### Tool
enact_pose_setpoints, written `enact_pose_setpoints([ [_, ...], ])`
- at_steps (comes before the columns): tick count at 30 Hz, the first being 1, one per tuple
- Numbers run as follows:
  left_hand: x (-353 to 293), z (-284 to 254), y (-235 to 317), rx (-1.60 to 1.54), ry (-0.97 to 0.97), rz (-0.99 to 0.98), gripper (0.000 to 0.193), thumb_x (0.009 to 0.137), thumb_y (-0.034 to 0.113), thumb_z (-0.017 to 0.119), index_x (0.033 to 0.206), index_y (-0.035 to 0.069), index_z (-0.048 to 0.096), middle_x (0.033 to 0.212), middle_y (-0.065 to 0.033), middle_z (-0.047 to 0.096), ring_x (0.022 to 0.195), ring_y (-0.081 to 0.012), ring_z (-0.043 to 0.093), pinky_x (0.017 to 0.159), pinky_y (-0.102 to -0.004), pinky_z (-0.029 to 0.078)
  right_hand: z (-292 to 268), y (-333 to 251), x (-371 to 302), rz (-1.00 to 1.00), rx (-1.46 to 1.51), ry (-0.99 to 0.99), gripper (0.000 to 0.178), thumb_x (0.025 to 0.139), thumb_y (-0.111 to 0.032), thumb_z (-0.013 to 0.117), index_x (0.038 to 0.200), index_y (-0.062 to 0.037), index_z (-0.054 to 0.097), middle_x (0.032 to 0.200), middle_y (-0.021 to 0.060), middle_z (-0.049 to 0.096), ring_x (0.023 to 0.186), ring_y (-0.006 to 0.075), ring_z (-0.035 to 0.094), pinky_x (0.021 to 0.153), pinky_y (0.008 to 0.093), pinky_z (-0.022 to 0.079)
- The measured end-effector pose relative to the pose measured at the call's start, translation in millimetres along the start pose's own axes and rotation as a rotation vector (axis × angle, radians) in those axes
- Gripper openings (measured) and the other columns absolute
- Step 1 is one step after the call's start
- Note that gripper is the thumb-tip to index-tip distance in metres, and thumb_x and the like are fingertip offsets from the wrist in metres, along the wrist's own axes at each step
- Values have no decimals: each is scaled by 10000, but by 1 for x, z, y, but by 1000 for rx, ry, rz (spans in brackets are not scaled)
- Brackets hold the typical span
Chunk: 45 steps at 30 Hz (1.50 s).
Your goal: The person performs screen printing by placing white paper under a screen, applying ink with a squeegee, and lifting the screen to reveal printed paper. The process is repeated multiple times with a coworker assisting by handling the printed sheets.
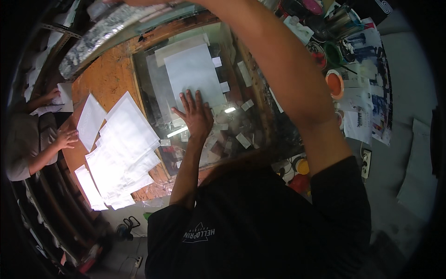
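My left hand (197, 116) lies flat, fingers spread, on the lower part of a pale sheet of paper (193, 69). This sheet rests on a glass panel (162, 104) set in a wooden frame, with small white tabs (225, 87) along its right side. My right arm (288, 69) reaches up across the view and bends left at the top edge. Only a sliver of my right hand (139, 2) shows there, next to a long frame with a silvery, crinkled covering (102, 42); its fingers and anything in them are cut off.
Left of the glass, loose white sheets (123, 144) overlap on the orange-brown wooden tabletop (114, 69). A co-worker's hand (66, 138) touches a sheet at the left edge. Paint containers (333, 83) crowd the right side. A power strip (366, 163) hangs below them.
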State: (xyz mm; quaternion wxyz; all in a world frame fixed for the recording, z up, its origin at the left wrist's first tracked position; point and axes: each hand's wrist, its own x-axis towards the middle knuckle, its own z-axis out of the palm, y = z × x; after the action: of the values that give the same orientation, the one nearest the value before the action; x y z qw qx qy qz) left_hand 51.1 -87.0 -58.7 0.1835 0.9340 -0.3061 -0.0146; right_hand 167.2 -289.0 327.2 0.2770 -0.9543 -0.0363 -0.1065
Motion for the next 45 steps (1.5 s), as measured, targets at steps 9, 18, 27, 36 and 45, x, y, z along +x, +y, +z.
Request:
enact_pose_setpoints([
  [9,-75,-124,16,-1856,263,-567,554,1056,327,582,1500,33,431,1444,-166,527,1400,-347,469,1134,-630,385,165,24,-155,-19,-175,69,442,906,-212,751,1307,-71,628,1046,136,626,986,331,571,902,475,388],
  [18,-72,-72,-8,-1924,-6,-1338,600,1057,374,566,1538,75,367,1491,-156,444,1413,-316,460,1129,-653,342,266,226,-33,80,-233,134,366,836,33,627,1155,-125,717,890,156,727,965,372,627,843,498,450],
  [27,-82,-70,-19,-1981,-17,-1250,533,1071,343,528,1472,13,407,1486,-201,450,1427,-354,457,1112,-653,352,273,200,-5,94,-180,-131,272,895,-36,629,1133,-126,724,983,131,755,958,347,722,828,509,529],
  [36,-80,-63,-17,-1963,43,-1230,384,1024,225,476,1332,-4,467,1327,-191,518,1360,-368,509,1093,-657,382,303,90,-191,5,-214,19,413,796,54,599,1167,-88,711,1118,134,712,1059,326,651,934,517,436],
  [45,-84,-64,-23,-1962,-15,-1167,477,1007,262,515,1449,101,438,1355,-141,562,1238,-336,578,1068,-673,375,270,41,-236,9,-139,-64,400,819,-29,661,1211,-100,705,1089,123,720,1032,328,646,875,486,424],
])
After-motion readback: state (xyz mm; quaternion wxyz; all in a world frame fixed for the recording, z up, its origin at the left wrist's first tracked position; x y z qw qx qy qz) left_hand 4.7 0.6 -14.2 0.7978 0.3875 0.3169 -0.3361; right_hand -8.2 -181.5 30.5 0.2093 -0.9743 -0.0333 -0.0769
